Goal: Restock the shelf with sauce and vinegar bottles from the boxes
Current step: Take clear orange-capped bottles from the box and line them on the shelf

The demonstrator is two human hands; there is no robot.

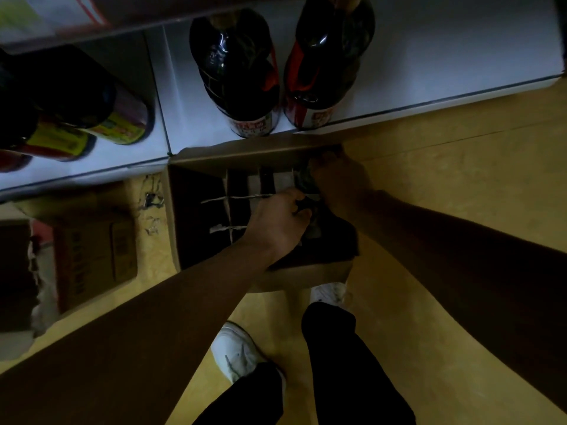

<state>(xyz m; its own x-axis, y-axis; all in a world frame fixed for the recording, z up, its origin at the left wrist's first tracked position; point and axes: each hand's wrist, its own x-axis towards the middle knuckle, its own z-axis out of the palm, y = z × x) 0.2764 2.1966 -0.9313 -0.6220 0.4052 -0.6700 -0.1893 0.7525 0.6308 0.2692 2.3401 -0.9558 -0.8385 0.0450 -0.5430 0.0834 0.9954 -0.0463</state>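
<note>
An open cardboard box point(196, 265) with paper dividers sits on the floor below the white shelf point(429, 72). My left hand point(279, 222) is inside it, fingers curled around the dark cap of a bottle point(306, 207). At the box's far right corner my right hand point(334, 176) closes over the top of another dark bottle point(303, 176). Two large dark sauce bottles point(239, 72) point(325, 62) with red and white labels stand on the shelf just above the box. Further left, dark bottles with yellow labels point(122, 127) stand on the shelf.
A closed brown carton point(95, 256) lies on the yellow floor to the left of the open box, with another dark box point(15, 271) at the far left. My white shoes point(236, 351) and dark trousers are just behind the box.
</note>
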